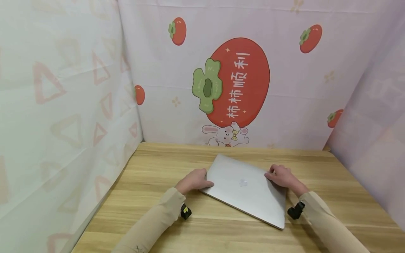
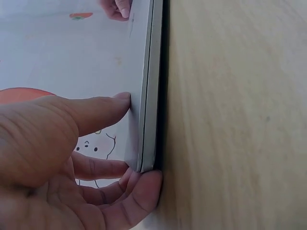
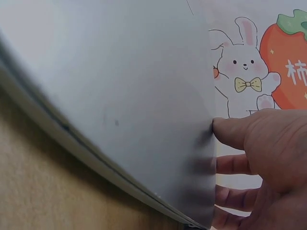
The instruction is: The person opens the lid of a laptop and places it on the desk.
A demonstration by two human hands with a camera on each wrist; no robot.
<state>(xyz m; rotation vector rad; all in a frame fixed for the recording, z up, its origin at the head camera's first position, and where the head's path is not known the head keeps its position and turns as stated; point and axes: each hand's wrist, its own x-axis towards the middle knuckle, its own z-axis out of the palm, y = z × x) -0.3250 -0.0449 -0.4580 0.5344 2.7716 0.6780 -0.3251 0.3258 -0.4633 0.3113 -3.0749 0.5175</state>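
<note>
A closed silver laptop (image 1: 243, 196) lies at an angle over the wooden table, its lid facing up with a small logo near the middle. At its left corner, my left hand (image 1: 195, 180) grips it, thumb on the lid and fingertips tucked under the edge, as the left wrist view (image 2: 144, 86) shows. My right hand (image 1: 282, 176) holds the right edge, the thumb (image 3: 230, 132) on the rim of the lid and the other fingers along the side, their tips hidden behind the laptop. A dark shadow line runs beneath the laptop's front edge.
The pale wood-grain table (image 1: 158, 161) ends at a back wall cloth (image 1: 158, 116) printed with persimmons and a rabbit. Cloth hangs also on the left side (image 1: 79, 105) and the right side (image 1: 373, 116). A small black wrist camera (image 1: 296, 211) sits beside the right sleeve.
</note>
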